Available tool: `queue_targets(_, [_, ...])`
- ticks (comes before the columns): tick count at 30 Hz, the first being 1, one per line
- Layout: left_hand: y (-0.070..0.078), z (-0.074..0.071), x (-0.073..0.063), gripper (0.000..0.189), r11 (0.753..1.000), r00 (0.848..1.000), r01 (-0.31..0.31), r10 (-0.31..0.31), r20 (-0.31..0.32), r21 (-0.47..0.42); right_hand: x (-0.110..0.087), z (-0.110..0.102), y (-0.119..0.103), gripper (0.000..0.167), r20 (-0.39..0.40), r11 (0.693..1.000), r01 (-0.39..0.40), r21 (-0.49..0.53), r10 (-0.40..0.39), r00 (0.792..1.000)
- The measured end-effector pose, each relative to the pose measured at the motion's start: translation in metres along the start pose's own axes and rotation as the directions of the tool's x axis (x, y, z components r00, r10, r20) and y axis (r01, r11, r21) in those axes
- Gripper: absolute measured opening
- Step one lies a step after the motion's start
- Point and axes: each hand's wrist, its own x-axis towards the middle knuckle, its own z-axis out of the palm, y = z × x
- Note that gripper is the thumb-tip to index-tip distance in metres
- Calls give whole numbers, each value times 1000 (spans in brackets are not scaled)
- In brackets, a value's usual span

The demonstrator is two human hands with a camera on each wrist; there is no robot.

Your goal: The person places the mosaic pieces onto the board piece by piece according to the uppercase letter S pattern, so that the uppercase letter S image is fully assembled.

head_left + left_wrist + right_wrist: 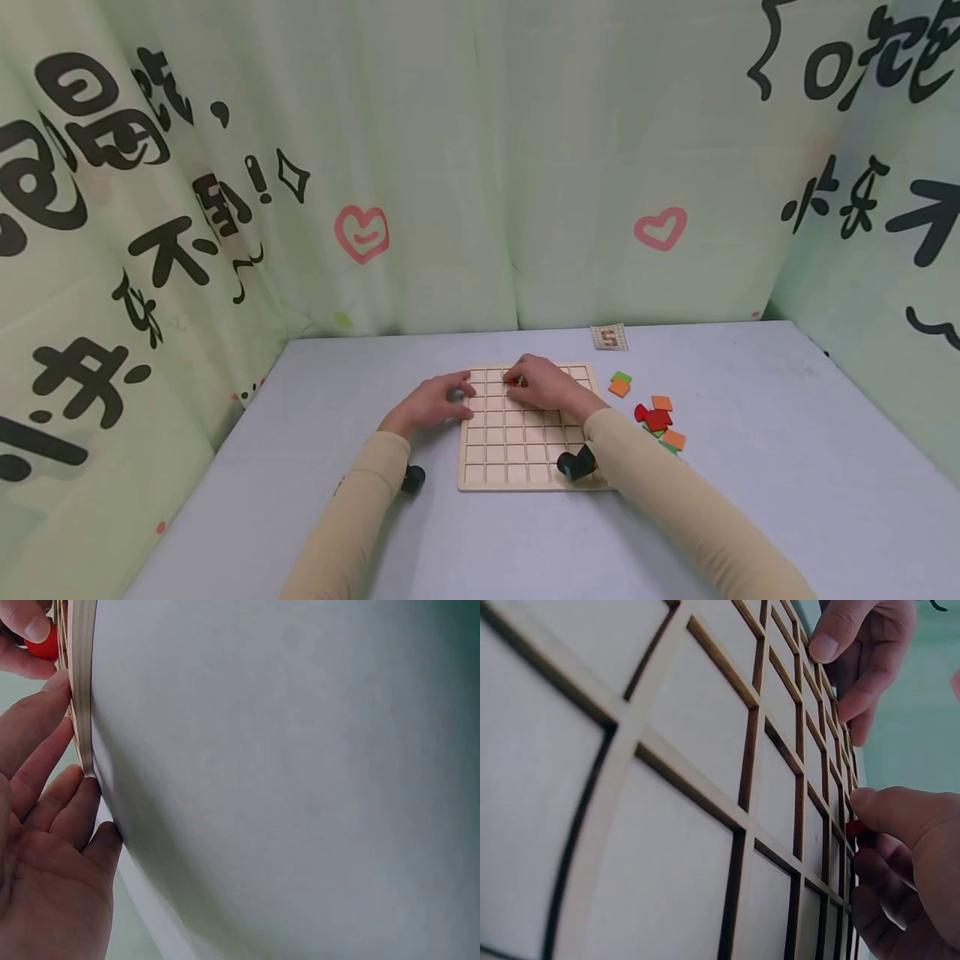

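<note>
A square wooden grid board point(495, 457) lies on the table in the head view. My left hand point(431, 403) touches its left edge, fingers spread and fairly straight; in the left wrist view the fingertips of the left hand point(56, 855) rest along the board's side. Over the upper-left cells, my right hand point(549, 385) pinches a small red piece point(45, 643) between thumb and fingers. The right wrist view shows a bit of this red piece point(857, 828) close to the grid; its full shape is hidden by the fingers.
Right of the board lie loose red pieces point(657, 419), with orange tiles point(674, 439) and green tiles around them. A green tile point(621, 377) partly under an orange tile point(618, 388) sits nearer the board. A small printed grid card point(609, 337) lies at the back edge.
</note>
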Motion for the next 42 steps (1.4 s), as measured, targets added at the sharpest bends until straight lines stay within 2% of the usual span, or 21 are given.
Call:
queue_targets(3, [0,0,-1,26,1000,1000,-1,1,-1,-5,-1,0,1,27,-6,1000,6,-1,-6,1000])
queue_targets(9, [1,-1,-1,26,1000,1000,-3,3,-3,-14,1,0,3,14,-21,999,11,34,-10,1000])
queue_targets(19, [-1,1,0,27,1000,1000,9,-9,4,-14,0,-2,5,25,24,999,51,16,-51,998])
queue_targets(26, [-1,1,1,27,1000,1000,5,-5,5,-15,-1,0,4,19,14,998,67,12,-68,998])
queue_targets(42, [1,1,-2,28,1000,1000,18,-18,2,-16,-2,-3,5,20,16,999,33,-19,-32,999])
